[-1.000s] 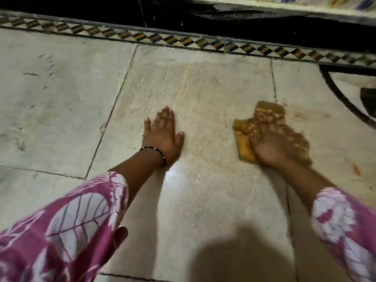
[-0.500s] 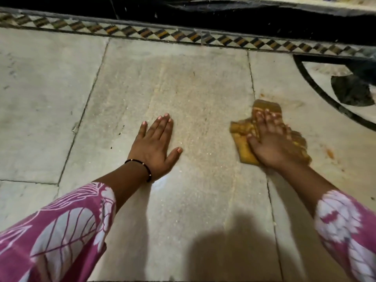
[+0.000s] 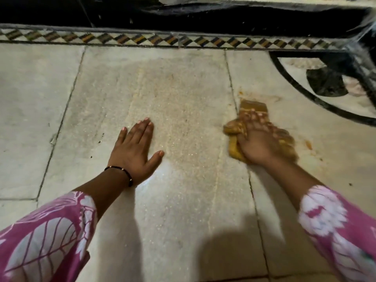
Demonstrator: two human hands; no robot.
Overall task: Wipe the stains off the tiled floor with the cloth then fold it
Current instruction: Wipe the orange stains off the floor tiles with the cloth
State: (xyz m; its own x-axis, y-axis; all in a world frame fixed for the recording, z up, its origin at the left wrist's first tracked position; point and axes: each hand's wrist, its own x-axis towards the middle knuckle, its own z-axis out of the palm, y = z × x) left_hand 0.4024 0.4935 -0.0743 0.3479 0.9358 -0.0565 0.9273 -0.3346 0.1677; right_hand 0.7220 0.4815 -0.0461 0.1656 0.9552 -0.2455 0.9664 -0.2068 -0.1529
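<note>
A crumpled yellow-orange cloth (image 3: 252, 107) lies on the pale tiled floor (image 3: 183, 88) at the right. My right hand (image 3: 258, 143) presses down on it, fingers spread over the fabric, and looks motion-blurred. Orange stains (image 3: 308, 144) mark the tile just right of the cloth, with a fainter smear (image 3: 241, 92) above it. My left hand (image 3: 135, 148) rests flat on the middle tile, fingers apart, holding nothing, a black bracelet on its wrist.
A diamond-patterned border strip (image 3: 162, 40) runs along the far edge, with a dark recess (image 3: 203, 17) behind it. A black curved inlay (image 3: 317, 100) sits at the right. Grout lines divide the tiles. Shadows fall near the bottom.
My right hand has slid the cloth a little back toward me across the tile joint. My left hand stays planted on the tile. The camera has shifted right.
</note>
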